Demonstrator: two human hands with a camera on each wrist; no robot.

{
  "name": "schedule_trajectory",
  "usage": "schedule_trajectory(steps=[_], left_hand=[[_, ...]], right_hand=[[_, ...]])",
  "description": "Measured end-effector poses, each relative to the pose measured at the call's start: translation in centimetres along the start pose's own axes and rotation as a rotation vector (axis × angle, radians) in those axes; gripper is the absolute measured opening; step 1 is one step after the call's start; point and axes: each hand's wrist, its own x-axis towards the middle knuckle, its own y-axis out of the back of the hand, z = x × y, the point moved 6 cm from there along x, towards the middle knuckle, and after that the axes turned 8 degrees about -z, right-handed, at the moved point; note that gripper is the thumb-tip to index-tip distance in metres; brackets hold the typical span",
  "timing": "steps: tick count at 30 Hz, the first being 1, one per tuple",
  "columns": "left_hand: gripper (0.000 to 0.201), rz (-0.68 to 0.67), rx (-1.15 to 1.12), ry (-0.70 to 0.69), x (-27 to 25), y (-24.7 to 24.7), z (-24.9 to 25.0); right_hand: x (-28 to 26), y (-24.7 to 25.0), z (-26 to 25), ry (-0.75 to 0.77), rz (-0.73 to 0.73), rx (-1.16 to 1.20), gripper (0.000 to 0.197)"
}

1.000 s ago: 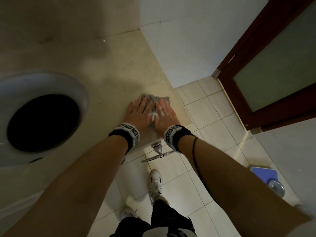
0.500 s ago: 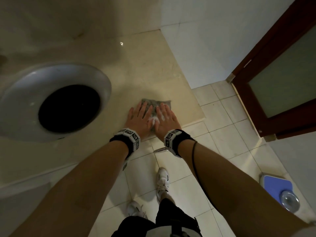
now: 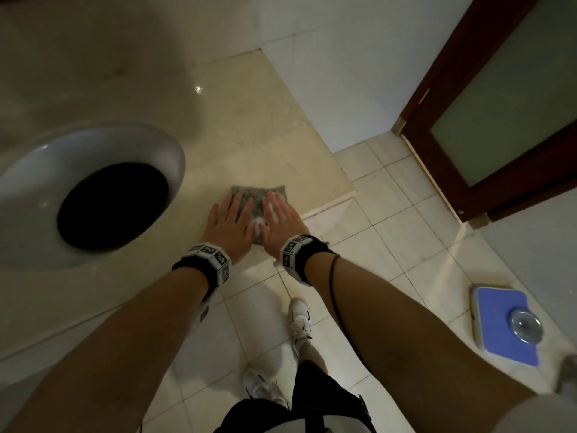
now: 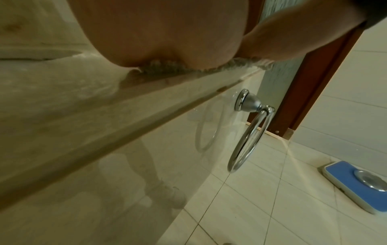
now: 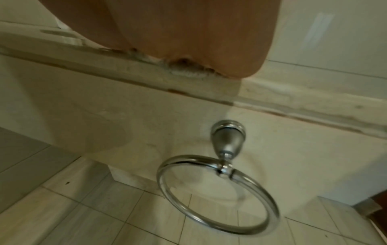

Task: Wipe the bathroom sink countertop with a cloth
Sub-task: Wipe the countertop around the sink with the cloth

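A grey cloth (image 3: 256,195) lies flat on the beige countertop (image 3: 237,120), near its front right corner. My left hand (image 3: 229,218) and right hand (image 3: 281,218) press side by side on the cloth, fingers straight and spread. Both palms sit at the counter's front edge. In the left wrist view the heel of my left hand (image 4: 159,33) covers the cloth's fringe (image 4: 167,68). The right wrist view shows my right hand (image 5: 199,36) on the cloth's edge (image 5: 188,73). The fingertips are hidden in both wrist views.
A white round sink (image 3: 93,195) with a dark basin lies left of my hands. A chrome towel ring (image 5: 220,190) hangs below the counter edge. A blue scale (image 3: 505,323) sits on the tiled floor at right. A dark-framed door (image 3: 499,114) stands beyond the white wall.
Both hands have stayed flat on the cloth and slid it a little left along the counter's front edge, away from the right corner. The head view has shifted, showing more of the sink.
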Motion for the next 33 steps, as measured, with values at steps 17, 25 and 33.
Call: schedule_trajectory(steps=[17, 25, 33], left_hand=[[0.065, 0.080, 0.114, -0.225, 11.1, 4.3, 12.5], [0.083, 0.044, 0.113, -0.241, 12.0, 4.9, 13.1], [0.069, 0.058, 0.051, -0.182, 8.9, 3.2, 11.6]], right_hand=[[2.1, 3.0, 14.9, -0.163, 0.111, 0.168, 0.065], [2.0, 3.7, 15.8, -0.190, 0.165, 0.184, 0.061], [0.4, 2.1, 12.7, -0.116, 0.127, 0.063, 0.066]])
